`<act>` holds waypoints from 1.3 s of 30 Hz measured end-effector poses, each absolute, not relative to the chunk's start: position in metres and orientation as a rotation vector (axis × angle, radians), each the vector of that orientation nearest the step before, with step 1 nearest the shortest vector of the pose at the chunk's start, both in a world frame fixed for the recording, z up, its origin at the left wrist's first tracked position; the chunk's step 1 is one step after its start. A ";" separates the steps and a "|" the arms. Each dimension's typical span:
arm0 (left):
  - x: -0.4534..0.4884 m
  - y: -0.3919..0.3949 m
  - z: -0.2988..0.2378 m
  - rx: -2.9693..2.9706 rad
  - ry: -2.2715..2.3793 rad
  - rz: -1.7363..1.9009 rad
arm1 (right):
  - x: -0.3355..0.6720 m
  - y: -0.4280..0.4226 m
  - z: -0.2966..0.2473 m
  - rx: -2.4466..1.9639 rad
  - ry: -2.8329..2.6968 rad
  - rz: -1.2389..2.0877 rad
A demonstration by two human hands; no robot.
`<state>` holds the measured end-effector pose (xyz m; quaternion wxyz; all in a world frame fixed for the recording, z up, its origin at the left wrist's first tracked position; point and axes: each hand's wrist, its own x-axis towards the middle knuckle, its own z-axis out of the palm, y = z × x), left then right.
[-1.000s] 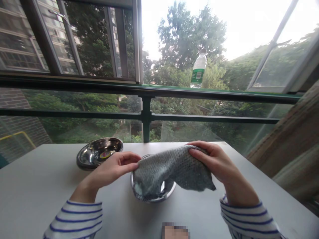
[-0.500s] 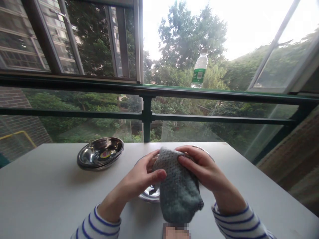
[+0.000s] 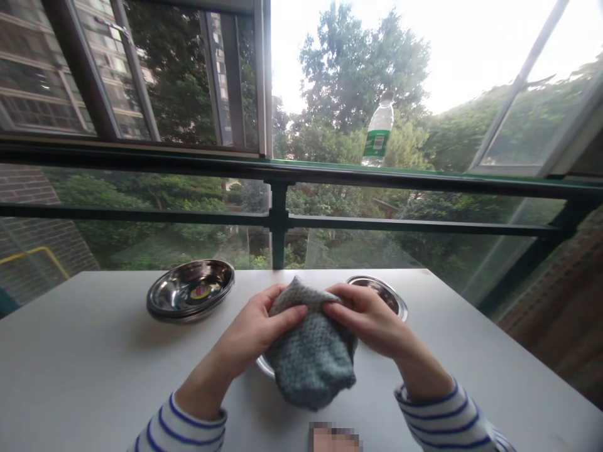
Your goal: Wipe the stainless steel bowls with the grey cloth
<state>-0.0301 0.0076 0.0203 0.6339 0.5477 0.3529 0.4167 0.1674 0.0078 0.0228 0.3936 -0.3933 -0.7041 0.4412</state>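
Note:
A grey-green textured cloth (image 3: 313, 358) hangs between my two hands at the middle of the table. My left hand (image 3: 261, 326) grips its upper left part, thumb on top and the fingers hidden behind it. On the other side, my right hand (image 3: 367, 314) pinches the upper right edge of the cloth, thumb in front. Beneath the cloth, a shiny metal bowl (image 3: 264, 366) shows only a bit of its rim at the left; the rest is covered. Behind my right hand stands another steel bowl (image 3: 400, 304), partly hidden by that hand.
Stacked steel bowls (image 3: 191, 292) with a yellow sticker inside sit at the back left of the white table (image 3: 85, 370). A plastic bottle (image 3: 377, 135) with a green label stands on the railing (image 3: 330, 176) beyond. A pixelated patch (image 3: 334, 437) lies at the front edge.
The cloth has shifted left and lower over the bowl, its upper part spread wider. Both hands have moved slightly left with it, and more of the right-hand bowl now shows.

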 end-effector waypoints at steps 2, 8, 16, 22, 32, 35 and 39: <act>-0.029 0.009 0.020 1.271 0.799 0.978 | 0.165 0.010 0.022 -1.012 -1.676 1.024; -0.028 0.016 0.011 1.160 0.801 1.026 | 0.165 0.013 0.020 -1.030 -1.460 1.042; -0.031 0.026 0.000 1.401 1.044 1.018 | 0.164 0.017 0.014 -1.010 -1.585 1.034; -0.019 0.020 -0.001 1.458 1.113 1.153 | 0.150 0.019 0.004 -1.001 -1.428 0.885; -0.015 0.015 0.004 0.964 0.683 1.121 | 0.147 0.014 0.009 -1.005 -1.412 1.018; -0.018 0.016 0.004 1.028 0.696 1.091 | 0.151 0.015 0.008 -0.972 -1.378 1.224; -0.023 0.022 -0.001 1.368 1.112 1.223 | 0.149 0.018 0.005 -0.926 -1.446 1.199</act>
